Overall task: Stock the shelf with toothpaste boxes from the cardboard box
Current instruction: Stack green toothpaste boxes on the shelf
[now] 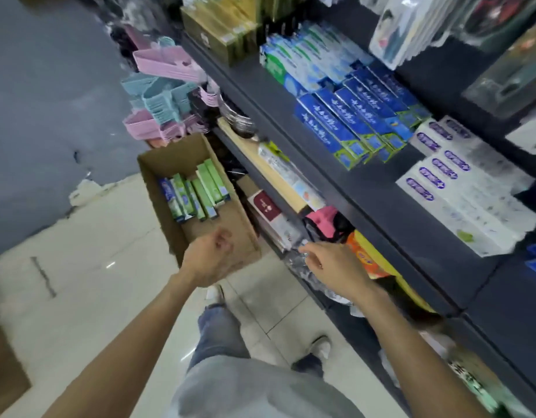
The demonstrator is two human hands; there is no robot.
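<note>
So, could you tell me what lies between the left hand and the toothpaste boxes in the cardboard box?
In the head view, only bare cardboard box floor separates the left hand from the toothpaste boxes.

Both forearms are seen bare, without sleeves. A grey top (260, 390) is worn, with faded blue jeans (218, 336) and dark shoes with white toes (316, 352).
</note>
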